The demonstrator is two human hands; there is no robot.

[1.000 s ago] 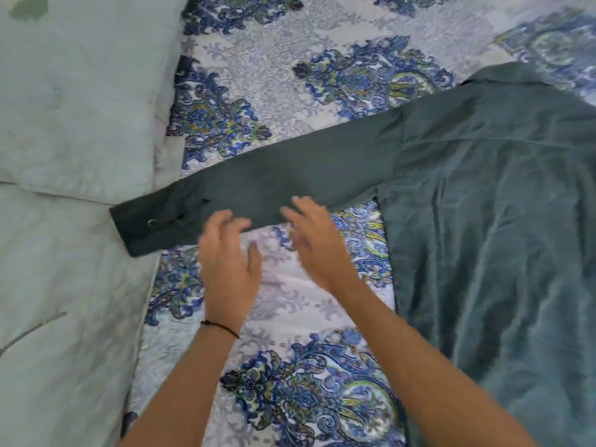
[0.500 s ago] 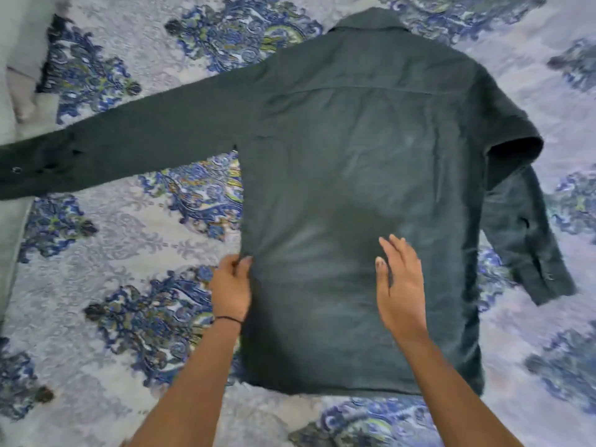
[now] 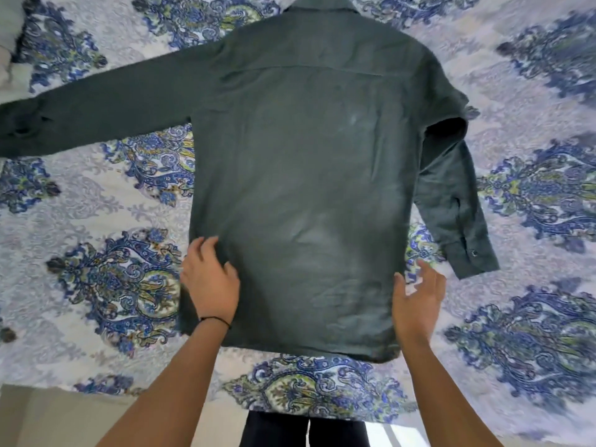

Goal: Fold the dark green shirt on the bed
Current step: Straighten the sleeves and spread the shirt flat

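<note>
Shirt [image 3: 306, 172], dark green, lay back-side up on the bed [image 3: 96, 221], spread over the blue-and-white patterned cover. Collar [image 3: 319, 3] pointed away from us; hem sat near the bed's front edge.

Sleeves: the one on our left [image 3: 96, 114] was stretched straight out sideways, its cuff running out of view at the picture's border. The one on our right [image 3: 451, 201] was bent down at the shoulder and lay beside the body of the shirt, angled outward. Its cuff lay flat on the cover, with a button [image 3: 474, 252] showing.

Left hand [image 3: 209, 285]: we had it palm down on the shirt's left side edge, low on the body. Grip was relaxed, with fingers [image 3: 201, 245] slightly bent on top of the cloth and thumb spread inward across the fabric. We saw nothing pinched. A thin black band [image 3: 216, 320] circled that wrist.

Right hand [image 3: 419, 301]: positioned at the shirt's right side edge, level with the left. Grip was spread wide, fingers apart over the bed cover, thumb toward the cloth. The picture was blurred here, so we could not tell whether the hand touched the shirt.

Both forearms reached in from the bed's front edge. Dark trousers [image 3: 290, 430] showed below that edge.
</note>
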